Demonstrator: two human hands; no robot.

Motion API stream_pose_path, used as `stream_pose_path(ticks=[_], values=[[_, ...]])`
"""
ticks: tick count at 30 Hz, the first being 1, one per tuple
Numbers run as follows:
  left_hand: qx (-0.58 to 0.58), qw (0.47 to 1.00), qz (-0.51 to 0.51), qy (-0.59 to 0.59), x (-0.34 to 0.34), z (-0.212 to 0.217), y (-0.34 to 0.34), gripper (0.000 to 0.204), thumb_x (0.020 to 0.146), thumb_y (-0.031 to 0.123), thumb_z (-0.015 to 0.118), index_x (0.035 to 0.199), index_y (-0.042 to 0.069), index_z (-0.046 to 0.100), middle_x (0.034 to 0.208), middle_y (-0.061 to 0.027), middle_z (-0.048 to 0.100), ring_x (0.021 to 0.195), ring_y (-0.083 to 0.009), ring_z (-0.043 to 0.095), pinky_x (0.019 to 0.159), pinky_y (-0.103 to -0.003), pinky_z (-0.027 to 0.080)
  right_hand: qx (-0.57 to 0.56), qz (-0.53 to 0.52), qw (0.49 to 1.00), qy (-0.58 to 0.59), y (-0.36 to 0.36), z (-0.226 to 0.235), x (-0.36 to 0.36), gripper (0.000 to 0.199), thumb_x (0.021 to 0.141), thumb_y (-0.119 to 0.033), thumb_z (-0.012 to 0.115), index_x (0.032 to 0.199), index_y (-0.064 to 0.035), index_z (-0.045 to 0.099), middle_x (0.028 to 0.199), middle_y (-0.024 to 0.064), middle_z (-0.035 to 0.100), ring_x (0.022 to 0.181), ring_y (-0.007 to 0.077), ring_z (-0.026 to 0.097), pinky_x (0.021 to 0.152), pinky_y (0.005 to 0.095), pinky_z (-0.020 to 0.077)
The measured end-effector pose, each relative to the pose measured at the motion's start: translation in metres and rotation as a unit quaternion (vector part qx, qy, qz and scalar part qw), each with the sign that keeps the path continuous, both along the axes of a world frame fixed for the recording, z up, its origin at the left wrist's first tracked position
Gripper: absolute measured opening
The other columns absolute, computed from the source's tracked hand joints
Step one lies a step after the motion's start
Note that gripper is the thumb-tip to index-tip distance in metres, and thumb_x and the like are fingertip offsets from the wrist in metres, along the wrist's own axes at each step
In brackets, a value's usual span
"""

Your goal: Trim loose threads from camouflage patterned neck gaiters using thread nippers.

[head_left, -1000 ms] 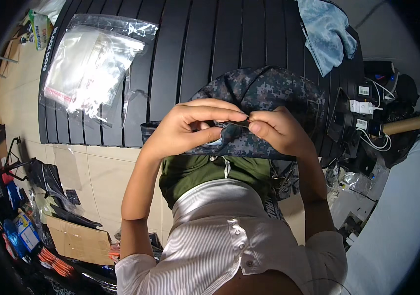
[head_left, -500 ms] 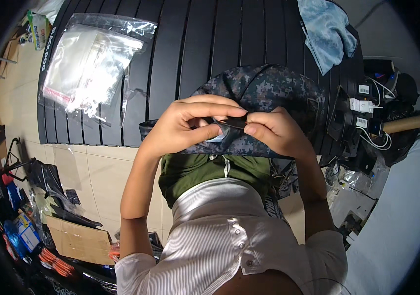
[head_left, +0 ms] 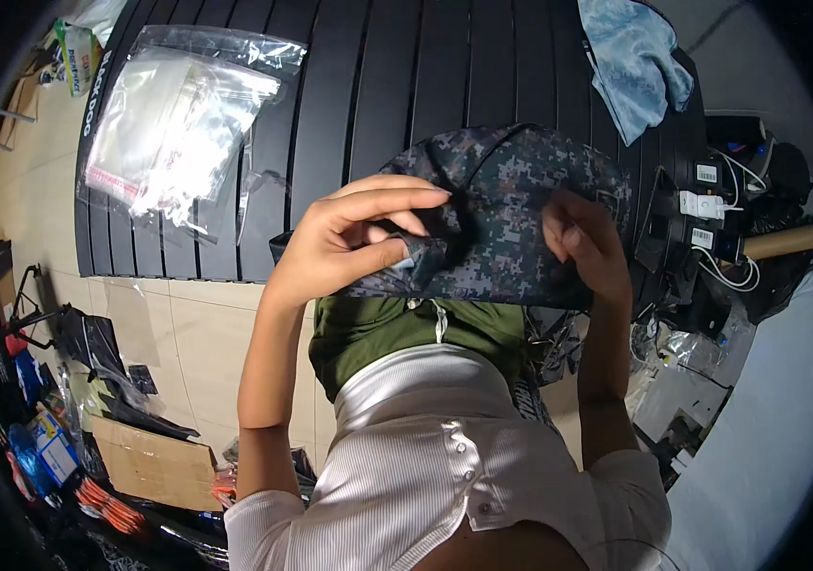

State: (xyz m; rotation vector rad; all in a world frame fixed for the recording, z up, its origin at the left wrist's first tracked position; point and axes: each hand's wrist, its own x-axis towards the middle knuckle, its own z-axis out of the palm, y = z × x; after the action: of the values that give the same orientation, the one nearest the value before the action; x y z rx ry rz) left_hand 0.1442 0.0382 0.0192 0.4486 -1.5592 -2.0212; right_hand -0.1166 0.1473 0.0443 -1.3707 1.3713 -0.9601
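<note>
A rounded piece of dark digital-camouflage fabric [head_left: 511, 228] lies along the near edge of the black slatted table, over my lap. My left hand [head_left: 344, 233] is at its left side. The thumb and lower fingers close on a small raised fold with a pale patch beside it, while the index finger arches out over the cloth. My right hand [head_left: 589, 243] hovers above the right part of the fabric, partly in shadow. Its fingers are curled in toward the thumb, and whatever they might hold is too dark to make out.
Clear plastic bags [head_left: 178, 143] lie on the slatted table [head_left: 387, 86] at the left. A light blue cloth [head_left: 639, 71] rests at the far right corner. White cables and chargers [head_left: 706, 205] sit off the right side. A cardboard piece [head_left: 154, 462] is on the floor at left.
My right hand has moved away from my left, toward the right side of the fabric. The hands had met over a dark strip. My left hand stays nearly in place, its fingers slightly wider.
</note>
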Motion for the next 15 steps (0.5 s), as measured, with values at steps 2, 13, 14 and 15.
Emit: stream_pose_path(ticks=[2,13,14,15], values=[[0.023,1.0,0.008,0.014,0.004,0.001,0.0,0.048,0.069,-0.012,0.058,0.116,-0.005,0.054,0.116,-0.0149,0.053,0.096,-0.0162,0.057,0.08,-0.023,0.045,-0.019,-0.041,0.999,0.029,0.005,-0.001,-0.008,0.048,0.09,-0.047,0.042,0.069,-0.0038,0.045,0.053,-0.0017,0.037,0.045,0.0058,0.031,0.043,0.0218,0.0221],[-0.256,0.649,0.654,-0.293,0.124,0.005,-0.03,0.023,0.088,0.011,0.056,0.106,-0.004,0.059,0.097,-0.0076,0.06,0.08,-0.0096,0.055,0.072,-0.019,0.044,0.026,-0.488,0.861,0.141,0.036,-0.011,-0.092,0.03,0.086,-0.035,0.057,0.077,-0.0065,0.054,0.063,-0.0025,0.051,0.054,0.0047,0.045,0.048,0.0218,0.035],[-0.222,0.651,0.682,-0.247,0.117,0.006,-0.029,0.023,0.088,0.01,0.056,0.107,-0.003,0.058,0.086,-0.005,0.057,0.069,-0.0085,0.05,0.068,-0.02,0.043,0.022,-0.497,0.856,0.143,0.039,-0.019,-0.099,0.03,0.086,-0.035,0.057,0.077,-0.0065,0.054,0.063,-0.0025,0.051,0.054,0.0047,0.045,0.048,0.0218,0.035],[-0.255,0.652,0.676,-0.228,0.111,0.007,-0.029,0.024,0.088,0.008,0.055,0.109,-0.002,0.057,0.087,-0.0045,0.054,0.069,-0.0085,0.046,0.068,-0.021,0.043,-0.005,-0.449,0.856,0.256,0.042,-0.025,-0.105,0.031,0.085,-0.035,0.057,0.077,-0.0053,0.053,0.066,0.0016,0.054,0.057,0.0108,0.049,0.052,0.0252,0.0384]])
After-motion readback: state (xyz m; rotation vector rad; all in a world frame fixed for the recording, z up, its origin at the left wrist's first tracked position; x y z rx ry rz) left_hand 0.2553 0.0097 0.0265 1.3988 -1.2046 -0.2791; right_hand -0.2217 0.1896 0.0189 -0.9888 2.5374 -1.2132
